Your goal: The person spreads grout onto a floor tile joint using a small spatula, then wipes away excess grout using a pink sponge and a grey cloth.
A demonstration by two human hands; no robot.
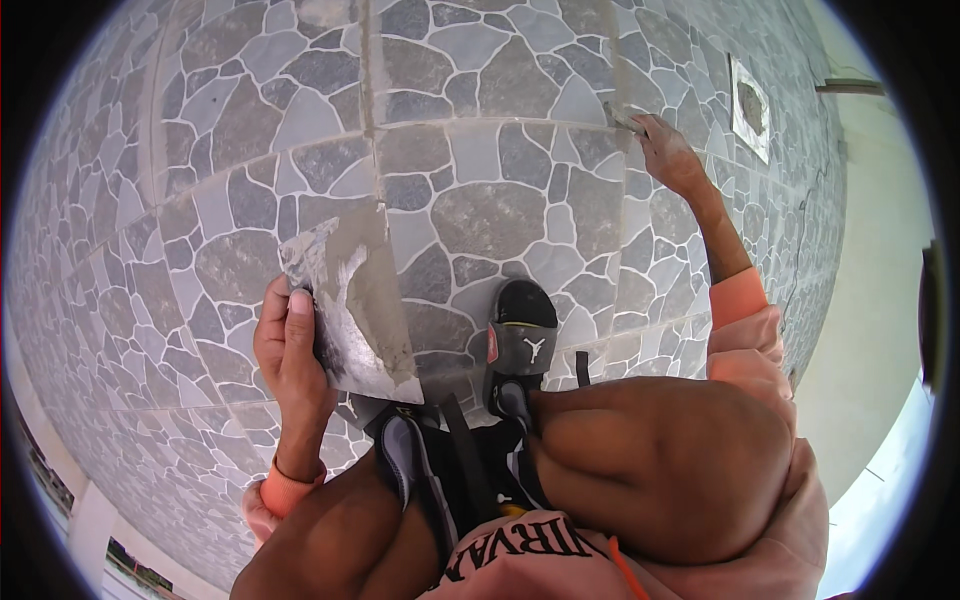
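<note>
My left hand [288,345] grips a flat metal plate, perhaps a plastering trowel [358,345], with the thumb on its near side. Wet grey grout [365,255] is spread over much of the plate's face. Out ahead to the right, my right hand [668,155] is closed around a small flat tool like a putty knife [624,120]. The tool's tip lies at a joint between stone-patterned floor tiles [490,210]. Its handle is mostly hidden by my fingers.
My foot in a black slide sandal [524,345] rests on the tiles between my hands. Farther right, a white-edged square [738,110] with a grey middle is set in the floor. A pale wall [850,310] runs along the right, with a thin dark cable [793,265] near its base.
</note>
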